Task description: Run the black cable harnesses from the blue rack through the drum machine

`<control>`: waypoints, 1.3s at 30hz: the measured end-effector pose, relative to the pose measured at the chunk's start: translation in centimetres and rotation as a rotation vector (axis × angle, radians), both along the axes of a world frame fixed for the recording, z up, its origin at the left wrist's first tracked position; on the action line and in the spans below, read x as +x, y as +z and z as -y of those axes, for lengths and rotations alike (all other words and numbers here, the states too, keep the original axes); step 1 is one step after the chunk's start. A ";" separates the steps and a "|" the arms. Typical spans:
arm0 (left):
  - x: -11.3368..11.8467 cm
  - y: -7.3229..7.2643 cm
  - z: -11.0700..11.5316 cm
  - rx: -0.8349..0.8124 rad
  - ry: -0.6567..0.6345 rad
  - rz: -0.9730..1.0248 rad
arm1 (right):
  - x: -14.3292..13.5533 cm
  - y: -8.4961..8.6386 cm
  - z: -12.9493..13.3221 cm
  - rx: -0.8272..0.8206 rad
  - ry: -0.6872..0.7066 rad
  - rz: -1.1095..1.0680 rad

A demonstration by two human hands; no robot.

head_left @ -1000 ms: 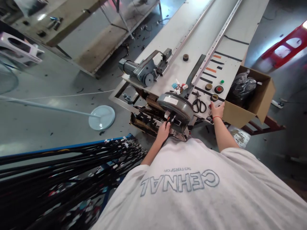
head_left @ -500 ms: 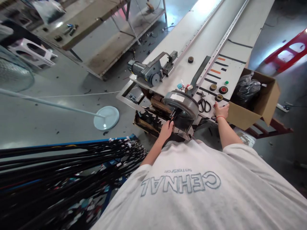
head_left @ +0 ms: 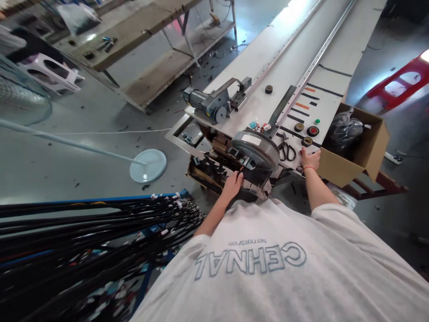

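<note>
My left hand (head_left: 233, 182) is closed in a pinch just below the grey taping wheel (head_left: 256, 150). What it holds is dark, thin and mostly hidden by the fingers. My right hand (head_left: 311, 160) rests at the near right edge of the white worktable (head_left: 301, 53), its fingers reaching forward beside a small red button (head_left: 301, 152). Black-handled scissors (head_left: 287, 150) lie left of that hand. Just beyond it sits a roll of tape (head_left: 307, 141), with a black roll with a red core (head_left: 313, 131) and another tape roll (head_left: 299, 127) farther back.
A motor unit (head_left: 209, 103) is fixed to the table's left side. At the right stands an open cardboard box (head_left: 348, 167) holding a plastic bag. Black cable bundles (head_left: 100, 223) hang at lower left. Tape strips (head_left: 302, 106) lie along the table's right side.
The metal parts inside the wheel's opening now show at a different position, as if the wheel has turned. Both hands stay nearly where they were, and the view has shifted slightly.
</note>
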State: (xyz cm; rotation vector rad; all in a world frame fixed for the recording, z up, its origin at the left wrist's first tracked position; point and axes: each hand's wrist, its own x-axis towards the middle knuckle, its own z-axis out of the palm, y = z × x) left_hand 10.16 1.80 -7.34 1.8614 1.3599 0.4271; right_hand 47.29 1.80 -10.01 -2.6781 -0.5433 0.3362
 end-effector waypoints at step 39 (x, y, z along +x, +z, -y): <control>-1.4 -1.5 2.5 -0.089 0.129 0.077 | -0.2 0.3 -0.1 0.087 -0.028 -0.023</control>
